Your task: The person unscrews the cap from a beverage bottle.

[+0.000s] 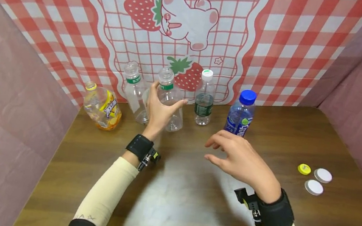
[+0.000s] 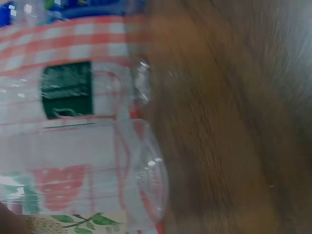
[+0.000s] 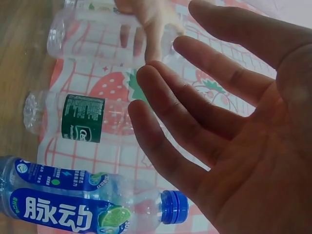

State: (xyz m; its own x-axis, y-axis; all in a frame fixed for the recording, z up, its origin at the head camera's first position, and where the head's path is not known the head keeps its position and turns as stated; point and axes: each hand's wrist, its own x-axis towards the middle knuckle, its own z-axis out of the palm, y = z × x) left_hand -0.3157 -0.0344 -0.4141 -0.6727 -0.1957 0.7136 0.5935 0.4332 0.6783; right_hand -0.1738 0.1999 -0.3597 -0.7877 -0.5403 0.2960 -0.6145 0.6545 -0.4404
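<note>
Both arms (image 1: 109, 189) forward — left hand (image 1: 158, 114) with thumb (image 1: 178, 106) wide of index finger (image 1: 153, 92), right hand (image 1: 238, 157) loosely curved.

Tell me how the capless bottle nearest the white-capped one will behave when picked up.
The capless bottle looks see-through and empty, so probably light. Its clear walls seem thin and may dent if squeezed. Tall and narrow, it could tip if nudged high.
</note>
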